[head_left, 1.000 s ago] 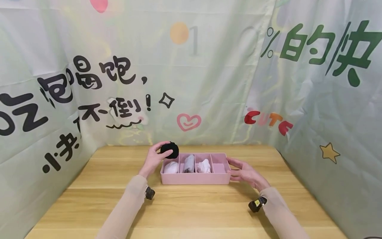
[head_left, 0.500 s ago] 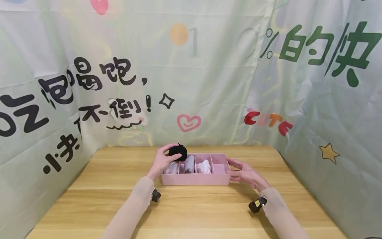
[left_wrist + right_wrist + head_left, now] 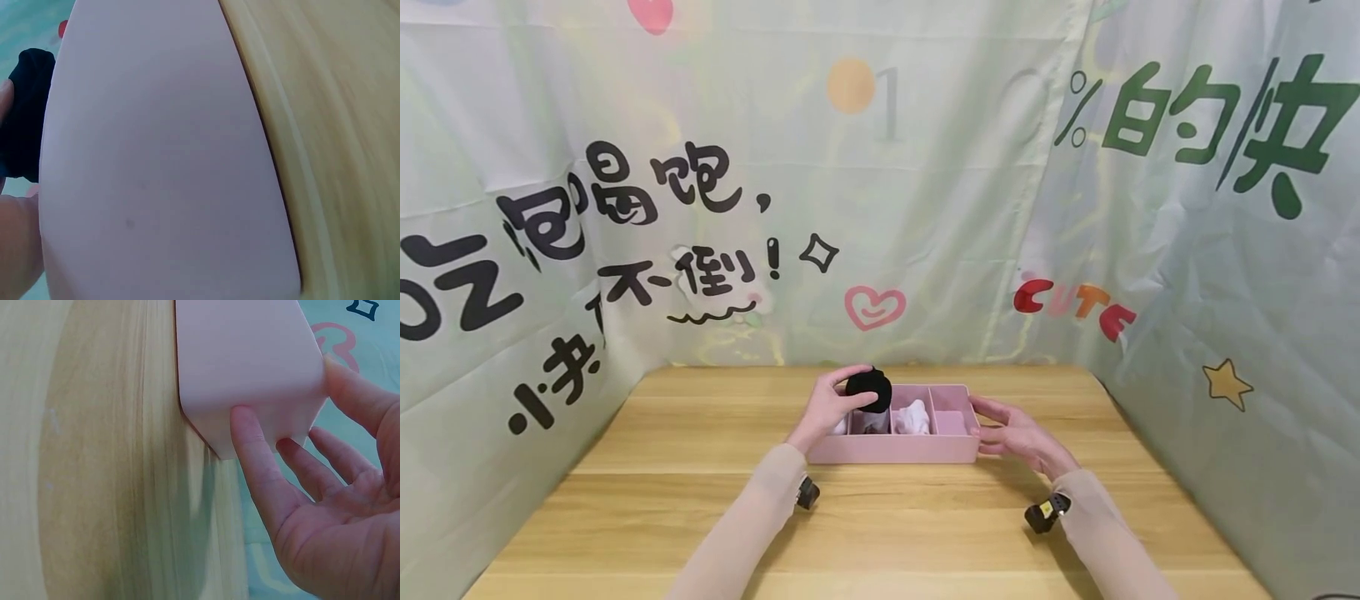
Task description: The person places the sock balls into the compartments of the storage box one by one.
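A balled-up black sock (image 3: 869, 390), soft and round, is pinched between the thumb and fingers of my left hand (image 3: 826, 410). That hand hovers over the second compartment of a pink divided box (image 3: 891, 451). Below the black sock, a grey rolled cloth (image 3: 874, 425) is partly covered from sight. The first compartment holds a white bundle (image 3: 840, 427), mostly behind my left hand, and the third a crumpled white bundle (image 3: 913, 418). My right hand (image 3: 1019, 435) touches the box's right end with extended fingertips; the right wrist view shows its fingers (image 3: 253, 440) against the end wall.
The box's rightmost compartment (image 3: 951, 422) shows its bare floor. All of this stands on a wooden table (image 3: 895, 525). Printed cloth curtains (image 3: 925, 208) rise behind the table and along both sides. A small black camera sits on each wrist.
My left hand has carried the black sock rightward and slightly down, from over the first compartment to over the second. The right hand and the box stay where they were.
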`<state>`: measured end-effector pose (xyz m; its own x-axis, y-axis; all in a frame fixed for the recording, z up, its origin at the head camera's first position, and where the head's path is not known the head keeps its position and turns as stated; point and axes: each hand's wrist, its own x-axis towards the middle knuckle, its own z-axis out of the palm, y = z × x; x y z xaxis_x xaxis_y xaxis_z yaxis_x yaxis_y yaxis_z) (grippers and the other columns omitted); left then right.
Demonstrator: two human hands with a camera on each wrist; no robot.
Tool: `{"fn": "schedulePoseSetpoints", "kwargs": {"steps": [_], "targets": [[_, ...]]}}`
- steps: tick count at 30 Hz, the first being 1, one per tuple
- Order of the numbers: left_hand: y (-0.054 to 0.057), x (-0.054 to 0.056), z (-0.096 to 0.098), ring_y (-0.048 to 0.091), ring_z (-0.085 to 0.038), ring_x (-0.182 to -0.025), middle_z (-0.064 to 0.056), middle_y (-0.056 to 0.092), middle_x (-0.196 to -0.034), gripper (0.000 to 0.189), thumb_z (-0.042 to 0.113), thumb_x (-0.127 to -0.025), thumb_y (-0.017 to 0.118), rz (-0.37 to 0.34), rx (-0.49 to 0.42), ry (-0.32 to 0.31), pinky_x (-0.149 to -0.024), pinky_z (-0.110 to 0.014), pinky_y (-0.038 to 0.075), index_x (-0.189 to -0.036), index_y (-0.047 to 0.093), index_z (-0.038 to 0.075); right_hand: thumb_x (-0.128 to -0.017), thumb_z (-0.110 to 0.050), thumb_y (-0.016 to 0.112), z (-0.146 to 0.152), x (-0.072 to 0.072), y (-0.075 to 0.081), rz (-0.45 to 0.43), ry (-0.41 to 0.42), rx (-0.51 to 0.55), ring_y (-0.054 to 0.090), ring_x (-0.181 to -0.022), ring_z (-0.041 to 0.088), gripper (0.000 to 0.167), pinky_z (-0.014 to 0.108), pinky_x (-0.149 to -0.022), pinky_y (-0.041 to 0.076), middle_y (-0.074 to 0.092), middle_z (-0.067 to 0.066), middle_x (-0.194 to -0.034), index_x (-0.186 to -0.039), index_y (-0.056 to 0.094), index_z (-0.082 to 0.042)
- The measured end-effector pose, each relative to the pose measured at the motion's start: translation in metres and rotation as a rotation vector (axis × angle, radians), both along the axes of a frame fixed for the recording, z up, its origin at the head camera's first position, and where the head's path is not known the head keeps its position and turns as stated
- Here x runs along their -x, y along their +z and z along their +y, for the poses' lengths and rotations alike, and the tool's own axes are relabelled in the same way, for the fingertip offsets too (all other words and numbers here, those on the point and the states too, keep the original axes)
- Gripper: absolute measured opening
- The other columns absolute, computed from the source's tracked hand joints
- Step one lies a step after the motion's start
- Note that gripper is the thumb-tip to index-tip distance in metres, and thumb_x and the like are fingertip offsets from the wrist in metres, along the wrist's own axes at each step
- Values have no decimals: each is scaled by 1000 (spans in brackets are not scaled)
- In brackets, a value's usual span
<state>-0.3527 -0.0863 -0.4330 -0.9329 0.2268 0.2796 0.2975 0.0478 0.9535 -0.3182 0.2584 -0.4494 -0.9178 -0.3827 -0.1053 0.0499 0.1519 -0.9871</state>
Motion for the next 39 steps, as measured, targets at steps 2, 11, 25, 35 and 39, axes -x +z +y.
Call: {"fn": "schedulePoseSetpoints", "kwargs": {"steps": [2,11,25,35,39], "targets": [[1,0,3,69,-29,-103,-16,59,-135,52,12,-80,81,3,8,-3,-78,-35,59,-130,65,13,-96,-3,60,0,0,1,3,4,0,40,-136,46,71,45,-96,52,17,25,-160,-155,21,-2],[4,-4,19,66,-26,-108,-13,60,-134,51,17,-82,80,0,45,-78,-79,-32,58,-131,64,17,-95,-4,62,1,1,0,4,12,13,42,-135,44,73,44,-96,52,15,26,-160,-155,20,-1],[-3,-1,54,65,-26,-107,-13,61,-128,51,20,-83,80,21,73,-79,-80,-33,58,-131,62,19,-94,-8,64,0,1,-1,14,-9,-33,42,-135,44,74,45,-95,53,19,25,-160,-155,22,-3],[-7,-1,75,65,-17,-101,-4,66,-118,46,32,-79,82,36,110,-39,-74,-30,57,-123,67,28,-95,-7,63,1,1,-1,9,-6,-17,41,-136,44,73,45,-95,53,18,24,-161,-156,22,-5],[-5,-1,88,65,-13,-98,2,69,-113,47,39,-78,82,49,169,-3,-81,-30,53,-122,67,30,-96,-7,61,2,1,0,16,17,-8,38,-137,46,74,45,-96,52,16,25,-161,-156,19,-5]]}}
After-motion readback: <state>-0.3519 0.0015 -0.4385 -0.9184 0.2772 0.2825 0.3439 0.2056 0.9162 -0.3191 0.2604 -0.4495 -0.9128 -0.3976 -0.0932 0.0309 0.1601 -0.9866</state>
